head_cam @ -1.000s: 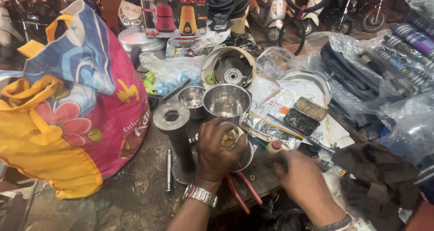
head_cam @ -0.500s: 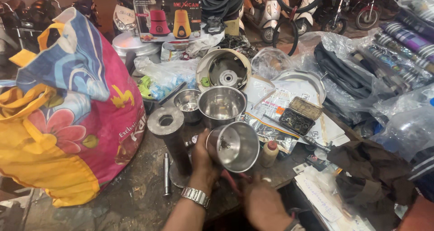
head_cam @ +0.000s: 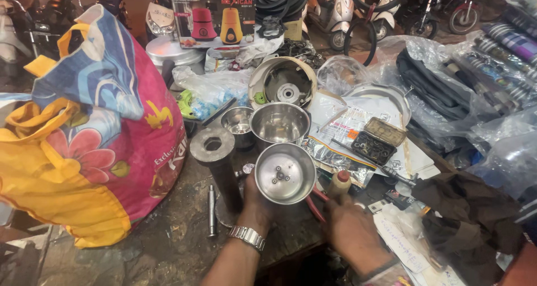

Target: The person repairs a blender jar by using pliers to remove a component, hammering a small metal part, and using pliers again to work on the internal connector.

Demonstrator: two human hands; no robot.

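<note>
While the big flowered cloth bag [head_cam: 89,135] is slumping over the table's [head_cam: 168,235] left side, the left hand [head_cam: 254,199] is gripping a steel mixer jar [head_cam: 285,173], tilted mouth-up just before two more steel jars [head_cam: 279,123]. Looks light, stiff, slick; the rim or base seems the safest hold. The right hand [head_cam: 349,230] is resting knuckles-up near red-handled pliers [head_cam: 313,203]; its grip cannot be told.

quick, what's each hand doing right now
Left hand: closed, holding the steel jar.
Right hand: on the bench by the red-handled pliers; grip cannot be told.
</note>
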